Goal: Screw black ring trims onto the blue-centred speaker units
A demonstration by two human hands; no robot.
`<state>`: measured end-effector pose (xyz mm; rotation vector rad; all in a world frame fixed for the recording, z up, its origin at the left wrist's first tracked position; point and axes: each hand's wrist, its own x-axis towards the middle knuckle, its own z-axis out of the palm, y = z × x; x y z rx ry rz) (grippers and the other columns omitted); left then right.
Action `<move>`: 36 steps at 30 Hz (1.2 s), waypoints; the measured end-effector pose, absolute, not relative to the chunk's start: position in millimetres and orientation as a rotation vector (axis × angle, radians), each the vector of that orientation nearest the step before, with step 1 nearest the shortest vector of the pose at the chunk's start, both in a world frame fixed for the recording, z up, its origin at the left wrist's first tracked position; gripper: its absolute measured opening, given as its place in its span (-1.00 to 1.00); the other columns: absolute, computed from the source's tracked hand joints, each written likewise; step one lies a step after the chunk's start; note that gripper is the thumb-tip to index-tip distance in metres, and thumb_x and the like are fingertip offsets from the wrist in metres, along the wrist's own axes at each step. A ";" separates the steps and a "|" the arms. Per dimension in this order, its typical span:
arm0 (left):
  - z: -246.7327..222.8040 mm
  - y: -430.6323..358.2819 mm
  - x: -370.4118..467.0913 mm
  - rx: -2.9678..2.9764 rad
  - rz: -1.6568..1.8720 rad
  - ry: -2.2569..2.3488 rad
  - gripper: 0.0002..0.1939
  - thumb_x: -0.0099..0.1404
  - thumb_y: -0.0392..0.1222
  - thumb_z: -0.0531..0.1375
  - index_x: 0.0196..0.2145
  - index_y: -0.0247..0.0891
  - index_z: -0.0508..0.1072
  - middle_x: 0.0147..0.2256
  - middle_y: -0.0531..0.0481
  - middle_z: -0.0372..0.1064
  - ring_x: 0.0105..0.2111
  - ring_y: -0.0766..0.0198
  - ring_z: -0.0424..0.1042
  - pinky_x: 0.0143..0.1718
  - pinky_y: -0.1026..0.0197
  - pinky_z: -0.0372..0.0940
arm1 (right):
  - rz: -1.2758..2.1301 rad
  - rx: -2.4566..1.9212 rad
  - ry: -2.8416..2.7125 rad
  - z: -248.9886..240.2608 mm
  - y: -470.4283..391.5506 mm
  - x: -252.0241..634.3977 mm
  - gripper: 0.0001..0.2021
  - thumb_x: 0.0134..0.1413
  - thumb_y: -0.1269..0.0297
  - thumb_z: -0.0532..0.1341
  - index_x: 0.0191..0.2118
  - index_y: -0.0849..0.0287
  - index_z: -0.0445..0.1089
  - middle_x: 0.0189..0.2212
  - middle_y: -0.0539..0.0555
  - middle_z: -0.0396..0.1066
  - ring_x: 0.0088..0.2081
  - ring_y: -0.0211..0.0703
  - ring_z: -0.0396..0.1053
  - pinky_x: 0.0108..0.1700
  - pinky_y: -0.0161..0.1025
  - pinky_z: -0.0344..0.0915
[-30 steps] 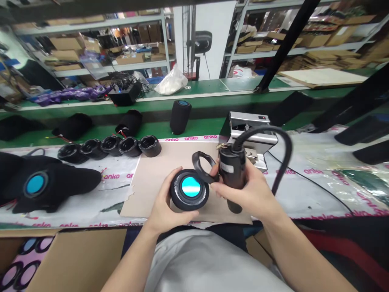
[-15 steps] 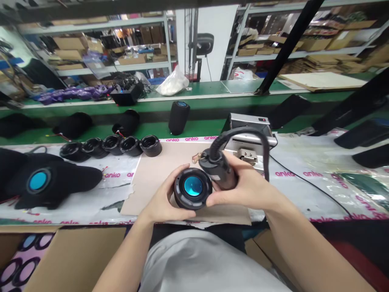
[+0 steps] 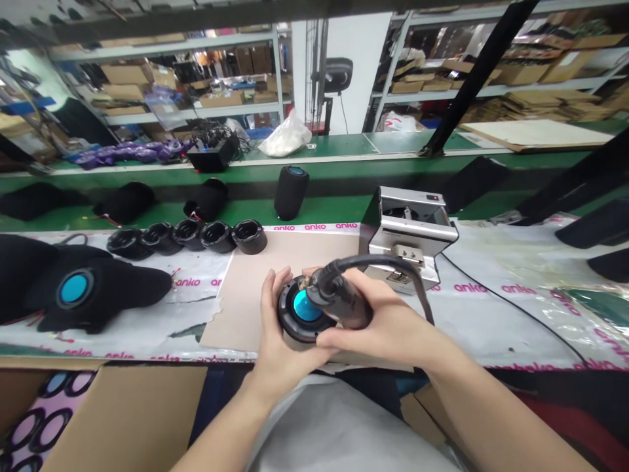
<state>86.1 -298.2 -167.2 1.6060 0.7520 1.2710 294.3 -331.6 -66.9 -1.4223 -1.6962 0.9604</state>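
Note:
My left hand wraps round a black speaker ring with a shiny blue centre, its face turned up toward me. In my right hand is a dark corded electric screwdriver, held over the right side of the speaker ring; its tip is hidden beneath its body. The right thumb touches the ring's edge. A thick black cable curves from the screwdriver's top toward the right. Behind the right hand stands a silver screw feeder.
Several black cylindrical housings line the back left of the mat. Black fabric speaker bodies lie at the left. One black speaker stands on the green ledge. At lower left, a cardboard box holds several ringed parts.
The screwdriver has shifted left and now covers part of the speaker ring. My left hand has turned and its thumb has moved right along the ring's near side. The view has shifted slightly.

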 end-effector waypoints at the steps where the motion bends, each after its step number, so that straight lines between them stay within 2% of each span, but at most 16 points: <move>1: -166.8 -302.1 89.8 1.589 1.271 0.778 0.31 0.18 -0.03 0.58 0.56 0.22 -0.23 0.53 -0.21 0.00 0.48 -0.15 0.26 0.41 -0.14 0.34 | 0.951 -1.462 -1.701 -68.4 -332.6 293.3 -0.32 0.03 0.06 0.57 0.29 -0.26 0.47 0.12 -0.05 0.57 0.11 0.04 0.57 0.18 -0.03 0.55; 3: -163.7 -302.1 94.1 1.598 1.263 0.761 0.30 0.18 0.03 0.58 0.55 0.20 -0.21 0.46 -0.21 0.14 0.38 -0.11 0.41 0.35 -0.10 0.41 | 0.927 -1.504 -1.700 -71.5 -333.6 292.2 -0.32 0.06 0.01 0.55 0.31 -0.29 0.45 0.20 -0.05 0.53 0.16 0.08 0.56 0.20 0.03 0.56; 6: -156.0 -291.8 92.9 1.631 1.220 0.682 0.26 0.14 0.15 0.59 0.53 0.09 -0.08 0.36 -0.22 0.30 0.31 -0.14 0.49 0.33 -0.12 0.44 | 0.906 -1.429 -1.715 -75.1 -333.8 291.9 -0.25 0.02 -0.03 0.60 0.33 -0.28 0.43 0.35 -0.05 0.40 0.31 0.11 0.45 0.31 0.00 0.50; 8: -151.5 -284.8 89.8 1.627 1.191 0.645 0.23 0.11 0.20 0.59 0.52 0.04 -0.01 0.33 -0.23 0.35 0.29 -0.16 0.50 0.31 -0.13 0.46 | 0.869 -1.358 -1.741 -75.3 -334.7 292.3 -0.25 0.01 0.03 0.62 0.32 -0.24 0.44 0.35 -0.04 0.39 0.35 0.09 0.41 0.35 -0.05 0.46; 12: -147.3 -275.0 82.6 1.690 1.139 0.622 0.12 0.14 0.13 0.59 0.48 -0.01 0.12 0.31 -0.21 0.40 0.26 -0.15 0.53 0.28 -0.11 0.48 | 0.831 -1.359 -1.704 -65.1 -336.8 297.8 -0.28 0.01 0.16 0.61 0.31 -0.18 0.46 0.26 -0.04 0.49 0.27 0.05 0.49 0.33 -0.09 0.48; 15: -147.7 -268.4 77.3 1.777 1.147 0.611 0.13 0.14 0.05 0.60 0.50 0.05 0.12 0.32 -0.18 0.40 0.28 -0.13 0.51 0.31 -0.10 0.46 | 0.971 -1.295 -1.683 -52.3 -331.3 307.2 -0.32 0.02 0.22 0.59 0.28 -0.09 0.47 0.17 -0.03 0.55 0.13 -0.03 0.57 0.20 -0.17 0.55; 18: -149.3 -262.7 74.7 1.906 1.224 0.534 0.08 0.18 -0.05 0.58 0.50 0.16 0.14 0.42 -0.14 0.28 0.42 -0.14 0.35 0.43 -0.17 0.31 | 1.086 -1.212 -1.738 -46.3 -318.9 314.7 -0.37 -0.01 0.26 0.60 0.20 0.00 0.51 0.06 -0.04 0.58 0.05 -0.09 0.58 0.10 -0.26 0.56; 21: -149.3 -260.4 75.9 1.972 1.263 0.497 0.03 0.21 -0.06 0.57 0.48 0.12 0.18 0.45 -0.17 0.23 0.46 -0.17 0.27 0.47 -0.25 0.24 | 1.103 -1.179 -1.769 -49.0 -307.2 316.4 -0.38 -0.03 0.24 0.60 0.18 0.03 0.52 0.03 -0.03 0.58 0.03 -0.09 0.57 0.06 -0.25 0.55; 23: -148.5 -260.7 77.6 1.964 1.253 0.497 -0.04 0.21 -0.02 0.56 0.45 0.06 0.23 0.40 -0.20 0.29 0.43 -0.19 0.32 0.44 -0.27 0.29 | 1.130 -1.182 -1.793 -51.6 -302.3 315.8 -0.37 0.00 0.20 0.59 0.21 0.03 0.51 0.06 -0.01 0.57 0.04 -0.06 0.57 0.08 -0.21 0.56; 26: -148.5 -262.8 79.3 1.931 1.274 0.494 -0.18 0.19 -0.01 0.57 0.32 0.01 0.35 0.36 -0.21 0.33 0.39 -0.19 0.37 0.40 -0.25 0.34 | 1.176 -1.166 -1.832 -53.4 -300.1 315.3 -0.33 0.02 0.22 0.57 0.26 0.02 0.47 0.15 0.01 0.55 0.16 0.00 0.54 0.23 -0.12 0.52; 28: -150.4 -265.2 79.4 1.891 1.308 0.558 -0.20 0.16 -0.01 0.58 0.26 -0.02 0.36 0.33 -0.21 0.33 0.36 -0.17 0.41 0.37 -0.20 0.37 | 1.134 -1.189 -1.793 -54.5 -303.4 314.5 -0.32 0.04 0.23 0.55 0.30 0.01 0.44 0.22 0.02 0.51 0.27 0.04 0.48 0.35 -0.06 0.45; 30: -153.3 -268.0 79.4 1.867 1.319 0.653 -0.18 0.13 0.02 0.59 0.25 -0.04 0.35 0.31 -0.22 0.33 0.34 -0.16 0.43 0.35 -0.18 0.39 | 0.991 -1.293 -1.626 -57.7 -311.8 310.6 -0.35 0.09 0.21 0.51 0.30 0.03 0.44 0.20 0.07 0.52 0.29 0.10 0.47 0.40 0.03 0.42; 33: -157.3 -272.0 80.1 1.877 1.290 0.710 -0.15 0.14 0.05 0.58 0.28 -0.05 0.33 0.30 -0.22 0.32 0.35 -0.17 0.41 0.36 -0.19 0.38 | 0.723 -1.511 -1.295 -68.3 -331.7 296.4 -0.40 0.13 0.08 0.49 0.26 0.06 0.47 -0.01 0.14 0.60 0.08 0.16 0.58 0.23 0.12 0.54; 36: -159.1 -274.3 81.7 1.878 1.280 0.700 -0.12 0.17 0.08 0.57 0.33 -0.02 0.31 0.31 -0.21 0.31 0.38 -0.18 0.37 0.39 -0.18 0.34 | 0.712 -1.519 -1.206 -82.4 -348.5 275.6 -0.21 0.02 -0.04 0.57 0.34 0.00 0.39 0.00 0.14 0.59 -0.01 0.13 0.60 0.12 0.07 0.60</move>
